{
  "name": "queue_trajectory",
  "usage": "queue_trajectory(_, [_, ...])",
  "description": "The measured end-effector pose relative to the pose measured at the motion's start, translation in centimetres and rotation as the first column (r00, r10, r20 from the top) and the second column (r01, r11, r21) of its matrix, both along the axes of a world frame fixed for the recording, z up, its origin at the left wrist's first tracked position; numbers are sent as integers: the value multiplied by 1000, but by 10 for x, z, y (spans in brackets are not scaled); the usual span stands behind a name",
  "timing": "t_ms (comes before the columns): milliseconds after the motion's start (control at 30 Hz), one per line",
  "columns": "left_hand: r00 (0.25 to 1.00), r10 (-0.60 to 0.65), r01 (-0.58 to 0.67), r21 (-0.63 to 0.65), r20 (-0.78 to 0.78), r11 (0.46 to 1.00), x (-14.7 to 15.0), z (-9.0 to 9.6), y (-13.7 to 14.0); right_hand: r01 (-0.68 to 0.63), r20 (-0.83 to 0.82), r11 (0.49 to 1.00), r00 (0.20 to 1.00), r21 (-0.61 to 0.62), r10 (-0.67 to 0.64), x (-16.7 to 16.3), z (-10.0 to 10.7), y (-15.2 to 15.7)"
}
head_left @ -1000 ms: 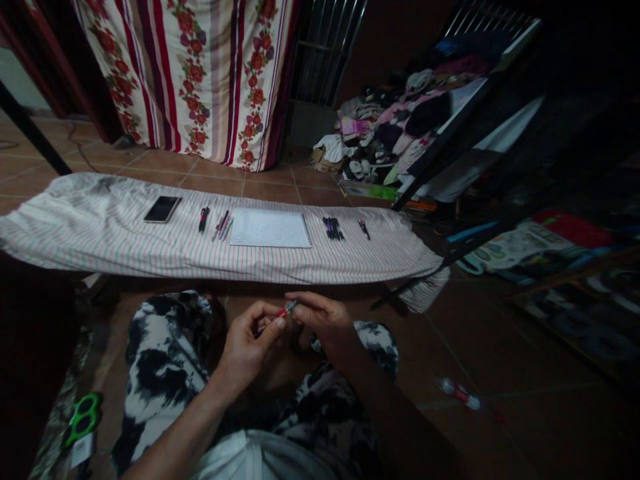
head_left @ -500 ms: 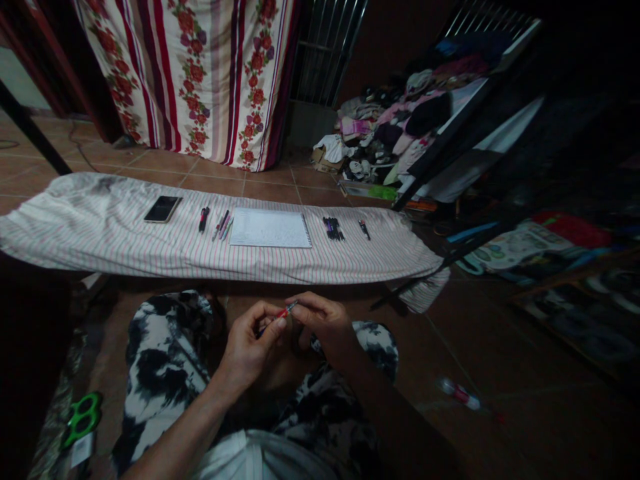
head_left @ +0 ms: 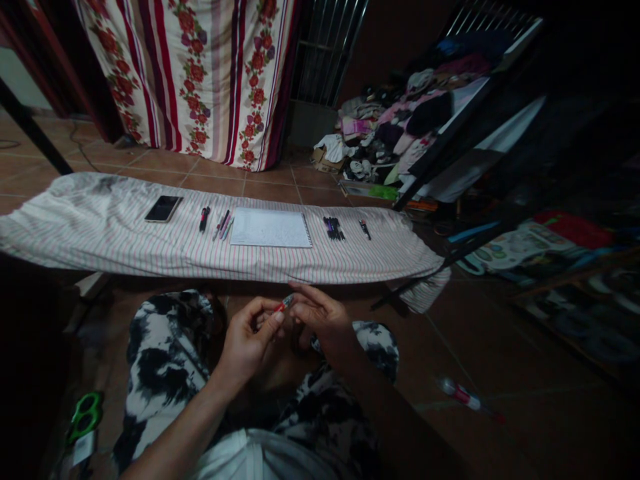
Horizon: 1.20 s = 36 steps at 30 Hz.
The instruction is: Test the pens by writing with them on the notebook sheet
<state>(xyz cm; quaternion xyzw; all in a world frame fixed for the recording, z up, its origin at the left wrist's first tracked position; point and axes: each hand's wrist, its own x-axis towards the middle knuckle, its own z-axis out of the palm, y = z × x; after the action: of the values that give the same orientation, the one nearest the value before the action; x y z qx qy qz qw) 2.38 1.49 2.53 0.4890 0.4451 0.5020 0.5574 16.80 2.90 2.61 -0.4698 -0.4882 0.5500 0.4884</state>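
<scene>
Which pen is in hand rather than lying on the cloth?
The red pen with the grey end, pinched in the left hand, that end close to the right hand. The other pens lie on the striped cloth.

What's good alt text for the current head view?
A person's left hand pinches a red pen-like item, the right hand close to its upper end. Beyond them, a striped cloth bears a phone, a spiral notebook, and pens on both sides of the notebook.
</scene>
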Motion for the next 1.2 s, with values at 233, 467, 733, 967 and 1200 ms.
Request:
queue_trajectory(233, [948, 86, -48, -132, 308, 990, -2, -4, 10, 113, 51, 993, 993, -30, -111, -3, -8, 2])
queue_trajectory(467, [795, 221, -143, -179, 565, 973, -4, 2, 20, -41, 67, 992, 997, -117, 49, -16, -20, -14])
queue_trajectory(733, [755, 267, -232, -138, 599, 963, -7, -5, 28, -117, -129, 980, 987, -159, 96, -28, -38, -19])
queue_trajectory(967, [723, 313, -232, -211, 616, 950, -9, -7, 30, -71, -167, 989, 985, -132, 48, -32, -43, -24])
queue_trajectory(1200, [647, 433, -152, -450, 628, 880, -8, -8, 34, -106, -124, 994, 986, 30, 109, -31, -42, -35])
